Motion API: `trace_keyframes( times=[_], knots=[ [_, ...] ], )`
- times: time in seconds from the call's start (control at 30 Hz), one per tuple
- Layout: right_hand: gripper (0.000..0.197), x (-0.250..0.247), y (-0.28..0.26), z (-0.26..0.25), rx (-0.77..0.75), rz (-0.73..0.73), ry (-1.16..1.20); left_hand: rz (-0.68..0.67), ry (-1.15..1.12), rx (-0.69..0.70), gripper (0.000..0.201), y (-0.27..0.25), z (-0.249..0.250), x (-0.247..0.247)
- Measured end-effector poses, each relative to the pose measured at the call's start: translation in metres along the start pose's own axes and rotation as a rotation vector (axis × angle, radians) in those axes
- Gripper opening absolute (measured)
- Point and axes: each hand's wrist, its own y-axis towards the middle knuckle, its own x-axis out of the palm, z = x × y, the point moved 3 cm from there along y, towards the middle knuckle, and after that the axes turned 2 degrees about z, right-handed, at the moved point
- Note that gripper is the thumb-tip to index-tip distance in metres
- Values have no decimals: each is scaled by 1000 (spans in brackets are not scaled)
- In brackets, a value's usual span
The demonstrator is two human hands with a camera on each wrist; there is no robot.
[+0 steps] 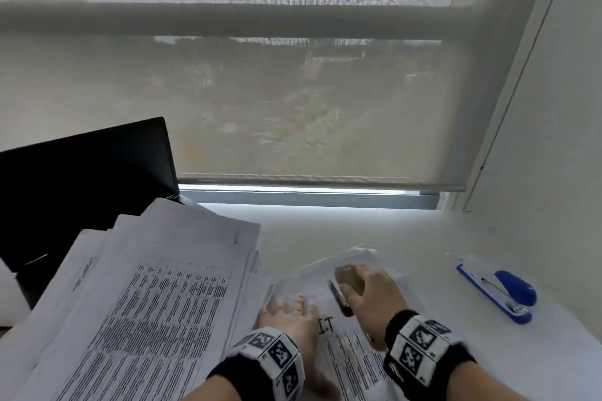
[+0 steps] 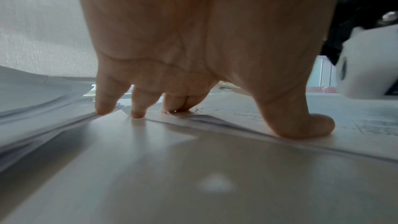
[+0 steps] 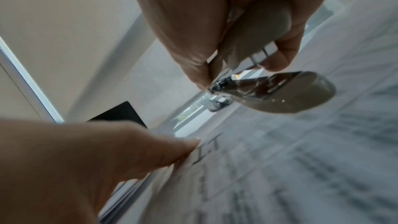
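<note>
A printed sheet (image 1: 353, 358) with "I.T" handwritten at its top lies on the white desk (image 1: 358, 228) in front of me. My left hand (image 1: 286, 319) presses down on the sheet's left edge, fingers spread; in the left wrist view the fingertips (image 2: 137, 113) and thumb rest on the paper (image 2: 237, 113). My right hand (image 1: 368, 293) hovers just above the sheet's top and grips a small grey stapler-like tool (image 1: 349, 277). The right wrist view shows that tool (image 3: 290, 94) with its metal jaws apart over the sheet (image 3: 301, 159), beside my left hand (image 3: 86, 151).
A thick, fanned stack of printed papers (image 1: 146, 303) lies at the left, partly over a black laptop (image 1: 81, 179). A blue stapler (image 1: 501, 293) lies at the right. A crumpled clear plastic sleeve (image 1: 325, 262) sits beyond my hands. A window blind (image 1: 309, 107) and a wall (image 1: 553, 140) bound the desk.
</note>
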Motion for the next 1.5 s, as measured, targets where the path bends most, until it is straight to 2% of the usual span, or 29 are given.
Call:
trace_keyframes(
  times=[0.2, 0.47, 0.67, 0.8, 0.87, 0.97, 1.07, 1.2, 1.37, 1.5],
  knots=[
    [37, -14, -24, 37, 26, -102, -126, -39, 89, 78, 114, -6, 8, -8],
    [30, -4, -6, 26, 51, -110, -139, -70, 131, 68, 115, -3, 12, -5],
    [29, 8, 18, 12, 127, 15, -78, -60, 143, 71, 117, 0, 11, -6],
    [45, -7, 22, 18, 152, 87, -70, -72, 153, 61, 120, 3, 10, -4],
    [47, -20, 16, 31, 139, 95, -70, -66, 164, 64, 122, 3, 10, -4],
    [41, -40, 0, 54, 115, 64, -118, -55, 162, 64, 120, 2, 10, -7],
    [39, -48, -14, 70, 113, 21, -173, -48, 127, 57, 107, 1, 10, -8],
    [34, -39, -20, 72, 123, -39, -202, -38, 145, 67, 120, -3, 11, -7],
    [11, -32, -9, 56, 132, -10, -206, -31, 178, 70, 120, -1, 12, -6],
    [11, -20, 3, 50, 233, 53, -98, -29, 188, 62, 116, -2, 16, -8]
  ],
)
